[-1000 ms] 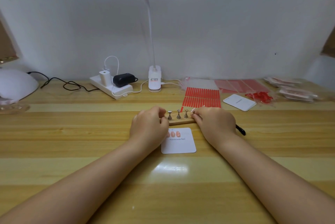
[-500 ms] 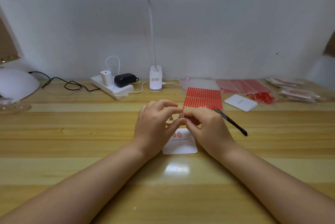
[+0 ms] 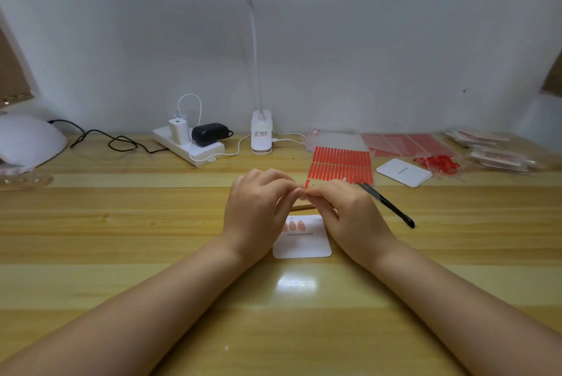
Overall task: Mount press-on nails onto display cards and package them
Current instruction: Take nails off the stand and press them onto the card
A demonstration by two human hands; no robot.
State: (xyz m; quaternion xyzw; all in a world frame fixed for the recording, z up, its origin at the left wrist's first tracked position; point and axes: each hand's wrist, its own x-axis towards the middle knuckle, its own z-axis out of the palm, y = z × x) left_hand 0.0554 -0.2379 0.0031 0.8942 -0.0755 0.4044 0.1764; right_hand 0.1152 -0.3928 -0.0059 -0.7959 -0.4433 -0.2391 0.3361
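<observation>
Peach press-on nails, three mounted, are occupying the white square display card's 11 o'clock corner while both hands, left hand and right hand, are pinching another, unseen, at 12 o'clock.

worktop: wooden | 6 o'clock: display card | 2 o'clock: red strip sheet, white card | 11 o'clock: power strip | 12 o'clock: lamp base | 3 o'clock: black tweezers

A: Table is pale wood, varnished; lamp glare shows on it below the display card.
B: Card stock?
A: Matt white paper. The three nails on it look glossy.
B: The tweezers?
A: Black, smooth, slight sheen. Power strip and lamp base are smooth white plastic.
</observation>
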